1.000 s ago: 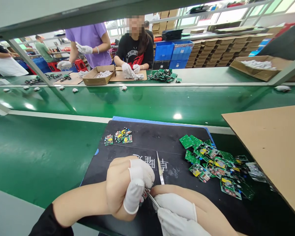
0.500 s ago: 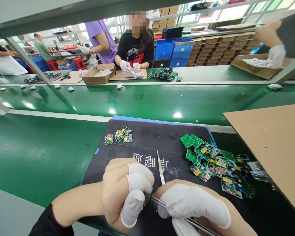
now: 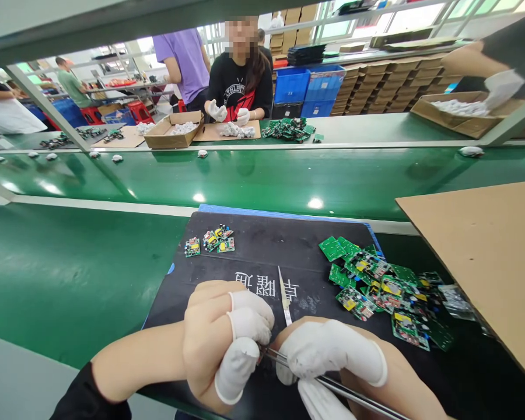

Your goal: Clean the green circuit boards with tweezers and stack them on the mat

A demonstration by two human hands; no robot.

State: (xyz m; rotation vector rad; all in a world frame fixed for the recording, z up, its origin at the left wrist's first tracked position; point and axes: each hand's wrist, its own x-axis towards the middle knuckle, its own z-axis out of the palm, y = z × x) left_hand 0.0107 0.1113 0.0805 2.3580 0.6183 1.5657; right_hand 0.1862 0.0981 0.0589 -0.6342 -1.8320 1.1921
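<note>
Now that the right hand grips the tweezers at a flatter slant, their tips still reach what may be a circuit board, mostly hidden in the left hand's pinch above the black mat, suggesting the same piece remains in work.

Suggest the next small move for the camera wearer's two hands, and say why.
Perhaps a slight, careful nudge of the tweezer-like tool by the right hand, while the left hand braces the small piece: the tool's tip appears to reach the piece where the left hand pinches it. Most of the piece is hidden, so a gentle motion seems wise.
</note>
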